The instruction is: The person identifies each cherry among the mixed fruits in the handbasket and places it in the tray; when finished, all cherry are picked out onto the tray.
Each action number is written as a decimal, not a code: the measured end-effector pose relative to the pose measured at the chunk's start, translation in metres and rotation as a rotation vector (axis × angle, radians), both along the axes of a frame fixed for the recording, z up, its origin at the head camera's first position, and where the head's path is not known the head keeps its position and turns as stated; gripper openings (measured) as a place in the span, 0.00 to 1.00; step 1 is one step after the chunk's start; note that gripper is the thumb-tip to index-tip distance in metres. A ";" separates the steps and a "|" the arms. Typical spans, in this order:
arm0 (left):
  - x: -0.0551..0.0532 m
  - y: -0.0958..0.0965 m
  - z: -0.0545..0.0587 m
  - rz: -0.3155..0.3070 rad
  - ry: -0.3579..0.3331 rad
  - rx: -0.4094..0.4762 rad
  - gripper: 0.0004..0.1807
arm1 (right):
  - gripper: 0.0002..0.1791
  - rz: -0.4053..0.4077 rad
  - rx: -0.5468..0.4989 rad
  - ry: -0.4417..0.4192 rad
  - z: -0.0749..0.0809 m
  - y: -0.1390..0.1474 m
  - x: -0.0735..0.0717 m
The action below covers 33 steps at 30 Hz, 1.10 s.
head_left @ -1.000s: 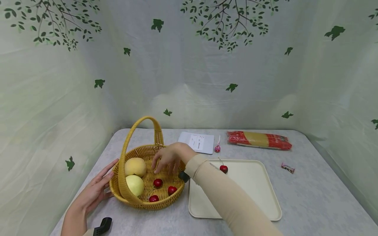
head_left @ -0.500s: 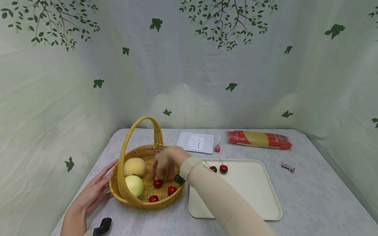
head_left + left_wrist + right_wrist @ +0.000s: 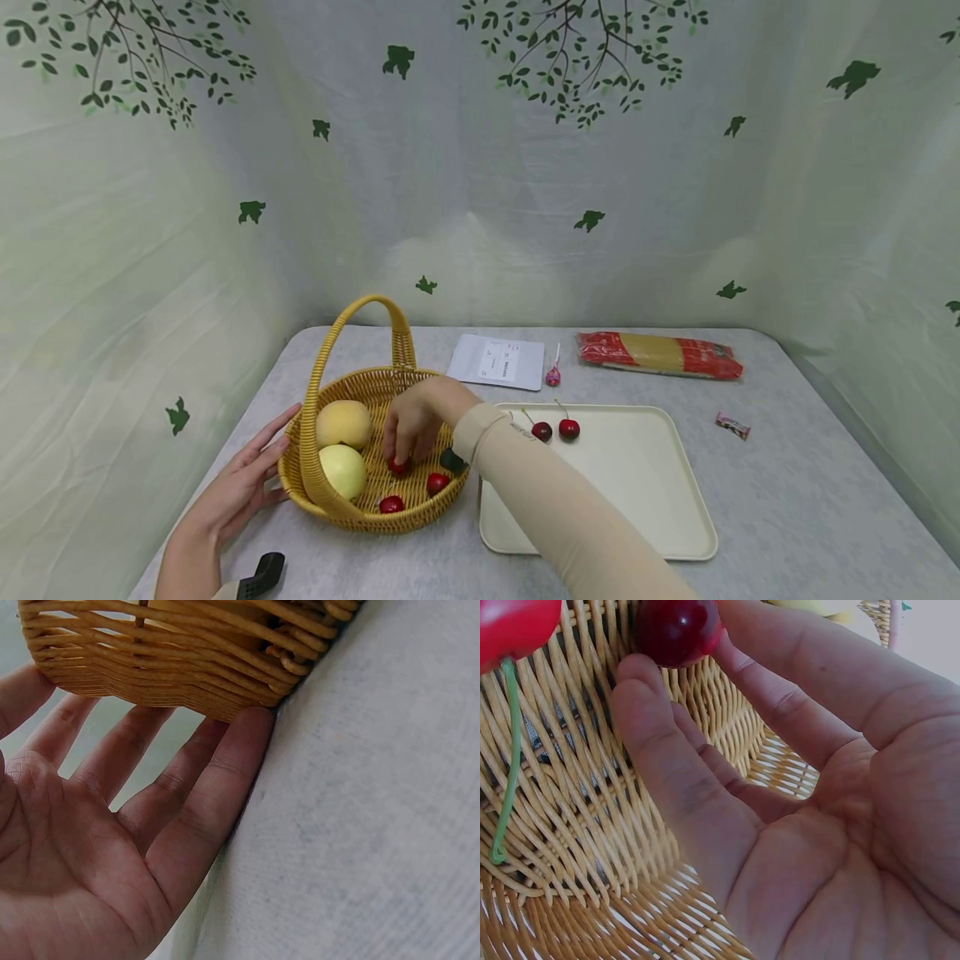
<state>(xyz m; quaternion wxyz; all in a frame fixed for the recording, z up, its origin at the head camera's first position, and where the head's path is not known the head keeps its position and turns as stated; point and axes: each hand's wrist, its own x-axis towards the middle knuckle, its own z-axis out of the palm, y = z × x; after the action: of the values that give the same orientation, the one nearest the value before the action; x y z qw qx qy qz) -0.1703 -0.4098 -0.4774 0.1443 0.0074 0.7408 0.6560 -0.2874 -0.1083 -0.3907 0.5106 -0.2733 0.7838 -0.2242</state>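
My right hand (image 3: 416,421) reaches down into a yellow wicker basket (image 3: 408,523) with a tall handle. Its fingertips and thumb pinch a dark red cherry (image 3: 676,631) on the woven floor. Two more cherries, one with its green stem (image 3: 511,750) showing in the right wrist view, lie nearer the front rim. A round yellow-orange fruit (image 3: 343,423) and a pale yellow one (image 3: 342,471) fill the basket's left side. From outside on the left, my left hand (image 3: 243,475) rests straight, spread fingers against the basket wall, fingertips at its lower edge in the left wrist view.
A cream tray (image 3: 600,508) lies right of the basket, partly under my right forearm, with two stemmed cherries (image 3: 569,429) near its back edge. Behind are a white labelled card (image 3: 498,362), a lollipop (image 3: 552,377) and a red-and-gold packet (image 3: 660,356). A small wrapped candy (image 3: 732,426) lies far right.
My right hand has lowered in the basket, and its fingers have closed in on the middle cherry. A second cherry on the tray has come out from behind my sleeve. The left hand stays put.
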 end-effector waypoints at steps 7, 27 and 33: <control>0.000 0.001 0.002 0.014 -0.024 -0.001 0.33 | 0.16 -0.006 0.031 -0.025 0.002 -0.003 0.003; -0.001 0.001 0.002 0.001 -0.005 -0.005 0.33 | 0.15 0.000 -0.029 0.065 0.006 0.005 0.003; 0.000 0.003 0.003 0.025 -0.043 -0.010 0.33 | 0.13 0.000 -0.106 0.129 0.008 0.019 0.000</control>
<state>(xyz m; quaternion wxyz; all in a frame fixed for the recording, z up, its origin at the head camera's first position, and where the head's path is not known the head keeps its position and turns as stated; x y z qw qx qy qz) -0.1699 -0.4063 -0.4748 0.1519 -0.0166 0.7408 0.6541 -0.2871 -0.0898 -0.3824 0.4440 -0.3136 0.8022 -0.2473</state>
